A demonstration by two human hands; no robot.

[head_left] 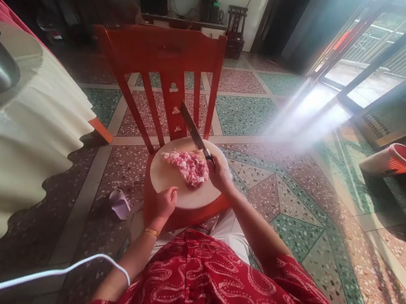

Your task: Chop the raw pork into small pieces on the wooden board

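Pink chopped raw meat (pixel 187 165) lies on our round pale wooden chopping board (pixel 167 180). Our right hand (pixel 218 174) fingers grip the dark long-bladed knife (pixel 193 131), blade slanting up-left. Our left hand (pixel 164 204) fingers curl, holding the board's near edge. No writing is readable.

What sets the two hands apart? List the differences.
The right hand grips a knife by its handle, blade raised over the meat; the left hand holds no tool and rests on the near edge of the board. The left wrist wears a gold bangle; none shows on the right. The right hand is beside the meat; the left is apart from it. Both are bare and at the same round board.
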